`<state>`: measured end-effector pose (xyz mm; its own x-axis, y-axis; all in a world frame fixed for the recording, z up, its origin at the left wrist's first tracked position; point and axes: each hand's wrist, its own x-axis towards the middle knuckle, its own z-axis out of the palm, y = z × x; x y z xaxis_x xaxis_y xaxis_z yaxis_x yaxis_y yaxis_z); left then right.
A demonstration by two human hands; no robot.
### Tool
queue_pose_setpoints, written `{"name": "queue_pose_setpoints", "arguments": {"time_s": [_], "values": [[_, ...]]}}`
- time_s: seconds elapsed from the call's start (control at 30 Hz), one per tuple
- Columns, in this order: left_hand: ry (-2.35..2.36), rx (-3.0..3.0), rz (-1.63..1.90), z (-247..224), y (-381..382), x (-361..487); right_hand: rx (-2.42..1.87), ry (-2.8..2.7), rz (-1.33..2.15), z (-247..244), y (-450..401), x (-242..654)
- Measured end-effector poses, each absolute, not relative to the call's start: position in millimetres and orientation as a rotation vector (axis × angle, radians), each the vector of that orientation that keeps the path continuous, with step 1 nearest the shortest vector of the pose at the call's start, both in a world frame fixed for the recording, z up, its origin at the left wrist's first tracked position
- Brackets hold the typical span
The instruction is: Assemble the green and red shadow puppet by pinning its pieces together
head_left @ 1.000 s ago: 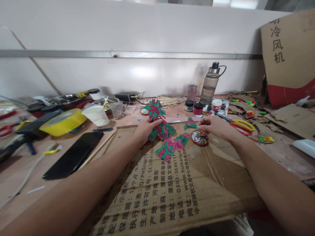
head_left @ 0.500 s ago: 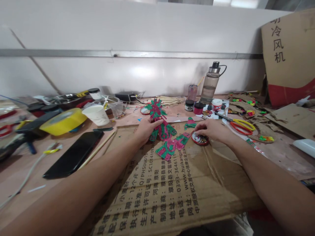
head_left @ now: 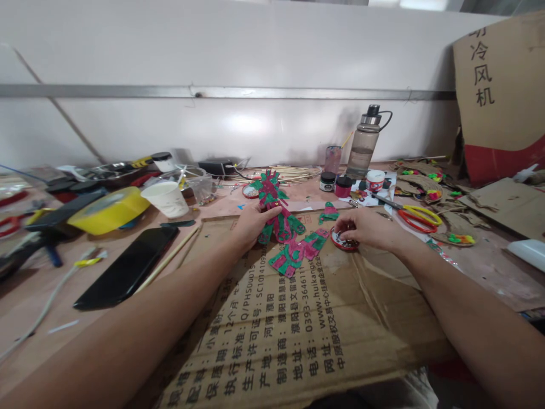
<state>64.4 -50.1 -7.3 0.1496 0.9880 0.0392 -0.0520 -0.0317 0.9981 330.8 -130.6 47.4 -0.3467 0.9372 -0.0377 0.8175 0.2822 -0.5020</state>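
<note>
My left hand [head_left: 255,222] grips a pink-and-green painted cardboard cutout [head_left: 272,196], thumb on top near a small gold-coloured dot. Just below it, more painted pieces [head_left: 292,258] lie on a flattened cardboard sheet [head_left: 340,318]. A smaller pink-and-green piece [head_left: 328,212] rests farther back. Over a shallow red-rimmed dish [head_left: 346,245] of small shiny bits, my right hand [head_left: 361,227] has its fingers bent together, tips down in the dish. What those fingertips pinch, if anything, is hidden.
Left of the sheet are a black phone [head_left: 125,270], a wooden stick [head_left: 168,260], yellow tape [head_left: 106,210] and a white cup [head_left: 165,200]. At the back stand paint jars [head_left: 343,187] and a water bottle [head_left: 364,145]. Scissors [head_left: 419,218] lie right, near decorated cardboard pieces [head_left: 457,238].
My right hand has shifted slightly left and down, its fingers now deeper in the dish and covering more of it. My left hand keeps its hold on the cutout.
</note>
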Motion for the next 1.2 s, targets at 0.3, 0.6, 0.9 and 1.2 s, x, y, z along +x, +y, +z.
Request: {"name": "queue_pose_setpoints", "arguments": {"time_s": [0.3, 0.6, 0.9, 1.2], "values": [[1.047, 1.248, 1.150, -4.1, -53.5, 65.4, -1.578, -2.325, 0.639, 38.8, -128.3, 331.7], [0.918, 1.126, 1.211, -9.5, -49.5, 63.3, -1.667, -2.107, 0.515, 53.1, -136.9, 322.8], [0.947, 1.120, 1.175, -11.0, -50.1, 61.7, -1.514, -1.996, 0.575, 41.7, -131.1, 321.5], [0.937, 1.200, 1.133, -18.4, -42.6, 61.7, -1.487, -1.805, 0.743, 30.3, -124.0, 321.7]]}}
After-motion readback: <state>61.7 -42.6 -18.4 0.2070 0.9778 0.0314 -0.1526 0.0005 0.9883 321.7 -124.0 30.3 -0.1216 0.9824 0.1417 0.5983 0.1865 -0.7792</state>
